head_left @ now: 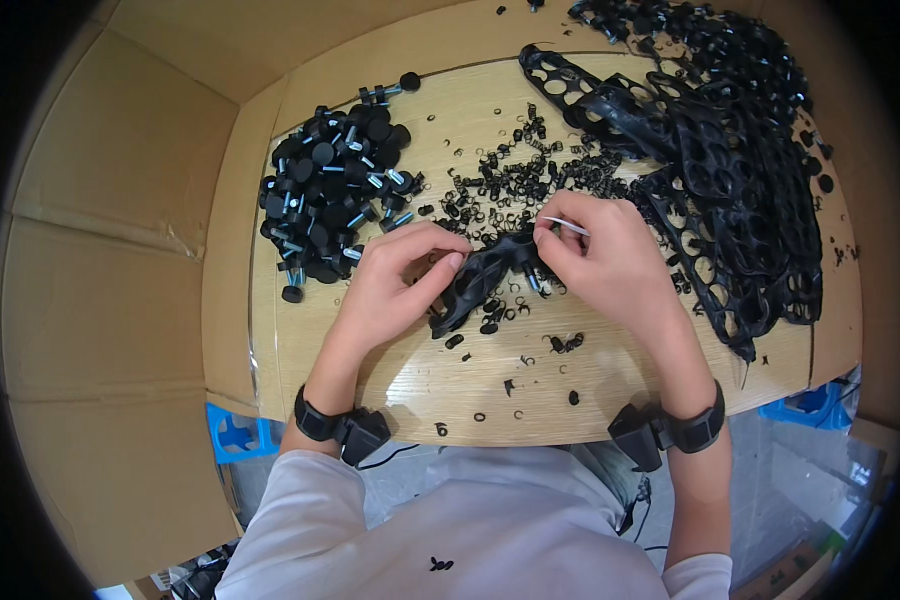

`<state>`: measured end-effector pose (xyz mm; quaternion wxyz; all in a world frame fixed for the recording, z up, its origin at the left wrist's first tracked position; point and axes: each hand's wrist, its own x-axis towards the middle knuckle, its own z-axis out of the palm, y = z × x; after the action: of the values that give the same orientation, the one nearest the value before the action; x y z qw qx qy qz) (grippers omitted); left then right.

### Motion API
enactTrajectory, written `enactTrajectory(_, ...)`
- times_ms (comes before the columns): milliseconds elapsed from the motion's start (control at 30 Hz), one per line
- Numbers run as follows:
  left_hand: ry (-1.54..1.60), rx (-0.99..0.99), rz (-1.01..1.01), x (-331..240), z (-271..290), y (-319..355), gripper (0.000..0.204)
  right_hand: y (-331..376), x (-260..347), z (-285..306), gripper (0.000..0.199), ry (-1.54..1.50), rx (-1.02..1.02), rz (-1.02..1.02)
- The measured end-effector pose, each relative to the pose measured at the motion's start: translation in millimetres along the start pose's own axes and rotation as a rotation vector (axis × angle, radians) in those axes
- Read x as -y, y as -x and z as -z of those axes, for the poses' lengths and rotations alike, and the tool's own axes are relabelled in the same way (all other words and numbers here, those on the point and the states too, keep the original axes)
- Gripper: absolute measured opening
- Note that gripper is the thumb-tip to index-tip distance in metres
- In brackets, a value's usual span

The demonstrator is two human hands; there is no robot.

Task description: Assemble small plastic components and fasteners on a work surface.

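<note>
Between my hands, above the middle of the table, is a black rubber web [473, 287] with holes, twisted and hanging down to the left. My left hand [400, 275] pinches its upper edge between thumb and fingers. My right hand [605, 250] is closed at the web's right end, with a thin white pointed tool [567, 226] between thumb and fingers. Just under the right fingertips, a black-headed bolt [533, 281] shows its shiny shank pointing down. Whether it is still joined to the web cannot be made out.
A heap of black-headed bolts [325, 185] lies to the left. Small black rubber rings and scraps [510, 180] are strewn behind my hands and towards the front edge. Perforated rubber sheets [740, 190] pile up at the right, with more black parts [730, 50] behind. Cardboard walls [120, 140] surround the table.
</note>
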<state>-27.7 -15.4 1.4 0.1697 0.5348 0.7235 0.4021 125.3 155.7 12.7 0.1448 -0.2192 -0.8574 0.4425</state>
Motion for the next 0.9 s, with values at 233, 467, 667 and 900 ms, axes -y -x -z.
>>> enactTrajectory(233, -0.017, -0.002, -0.012, -0.4, 0.5, -0.1, 0.013, -0.1, -3.5, -1.6, 0.015, 0.002, 0.005, 0.015)
enactTrajectory(467, -0.014, 0.0, -0.003, 1.3, 0.1, -0.3, 0.013, -0.3, -6.4, -4.5, 0.013, -0.018, -0.001, 0.042)
enactTrajectory(667, -0.013, -0.009, -0.018, 2.3, 0.2, -0.6, 0.013, -0.2, -5.4, -3.8, 0.015, -0.009, -0.014, 0.016)
enactTrajectory(900, -0.016, -0.021, -0.025, 1.2, 0.8, -0.6, 0.012, 0.0, -9.0, -5.6, 0.014, -0.06, -0.023, 0.054)
